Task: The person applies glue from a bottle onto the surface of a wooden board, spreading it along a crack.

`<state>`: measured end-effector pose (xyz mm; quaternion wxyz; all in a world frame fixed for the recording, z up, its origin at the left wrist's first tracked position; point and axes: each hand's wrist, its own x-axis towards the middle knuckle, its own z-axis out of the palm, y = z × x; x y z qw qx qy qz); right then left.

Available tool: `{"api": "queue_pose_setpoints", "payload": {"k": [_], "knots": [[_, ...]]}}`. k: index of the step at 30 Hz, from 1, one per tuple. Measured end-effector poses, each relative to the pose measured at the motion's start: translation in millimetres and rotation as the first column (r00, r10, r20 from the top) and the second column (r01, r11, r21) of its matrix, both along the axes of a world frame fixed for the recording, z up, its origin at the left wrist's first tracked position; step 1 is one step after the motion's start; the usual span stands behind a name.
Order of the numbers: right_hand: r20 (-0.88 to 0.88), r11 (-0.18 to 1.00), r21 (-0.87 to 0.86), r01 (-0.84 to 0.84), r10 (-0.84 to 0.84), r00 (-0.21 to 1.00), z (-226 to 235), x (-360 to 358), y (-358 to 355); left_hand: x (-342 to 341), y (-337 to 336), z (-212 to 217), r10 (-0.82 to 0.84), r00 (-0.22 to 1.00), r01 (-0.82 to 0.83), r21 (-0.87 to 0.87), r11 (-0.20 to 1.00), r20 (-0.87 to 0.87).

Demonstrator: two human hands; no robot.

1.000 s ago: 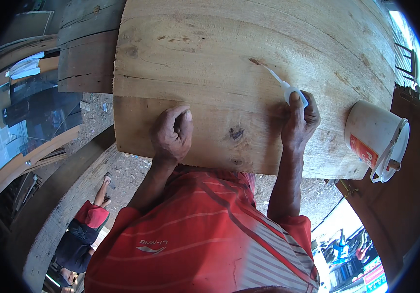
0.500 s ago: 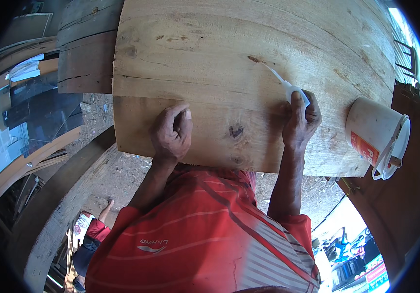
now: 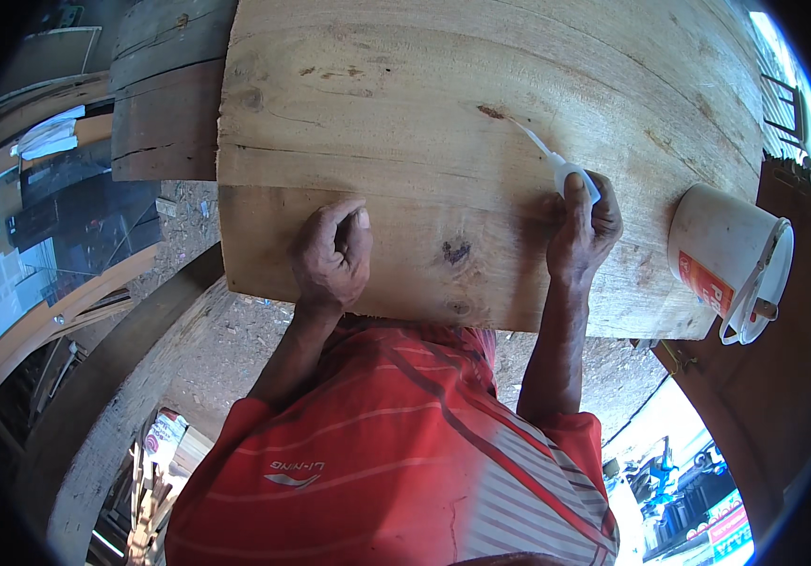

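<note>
Between the thumb and fingers of my right hand (image 3: 583, 231) is a small white glue bottle (image 3: 568, 174) with a long thin nozzle. Its nozzle points away to the left, the tip close beside a dark brown knot hole (image 3: 490, 112) in the wooden board (image 3: 377, 160). My left hand (image 3: 333, 250) rests at the board's near left part, fingers curled in; whether anything is inside them is hidden. Another dark knot (image 3: 455, 252) marks the wood between my hands.
A white bucket (image 3: 721, 241) with a red label and a handle stands on the board's right side. Darker planks (image 3: 167, 118) adjoin at the far left. A wooden beam (image 3: 132, 396) crosses the lower left, and a dark glossy panel (image 3: 75, 226) lies left.
My hands and the bottle stay almost in place, with the bottle shifted very slightly right. The other person at the lower left has gone out of view.
</note>
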<state>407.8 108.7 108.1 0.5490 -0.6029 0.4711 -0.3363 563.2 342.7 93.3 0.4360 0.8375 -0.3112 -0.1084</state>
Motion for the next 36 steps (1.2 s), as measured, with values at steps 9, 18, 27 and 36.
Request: {"api": "queue_pose_setpoints", "payload": {"k": [9, 18, 27, 36], "knots": [[-0.017, 1.000, 0.003, 0.005, -0.005, 1.000, -1, -1, -1, 1, -5, -4, 0.039, 0.998, -0.035, -0.078, 0.996, 0.050], [-0.018, 0.999, -0.035, 0.024, -0.024, 1.000, -7, -5, -2, 1, -4, -6, 0.031, 0.998, -0.026, -0.102, 0.994, 0.054], [-0.038, 1.000, -0.027, -0.007, 0.006, 0.999, -1, 4, 0, 2, -7, -1, 0.023, 0.996, -0.015, -0.088, 0.996, 0.085], [-0.048, 0.999, -0.026, -0.021, 0.020, 0.999, -4, 3, -1, 1, -2, 3, -0.005, 1.000, 0.005, -0.018, 1.000, 0.009]]}}
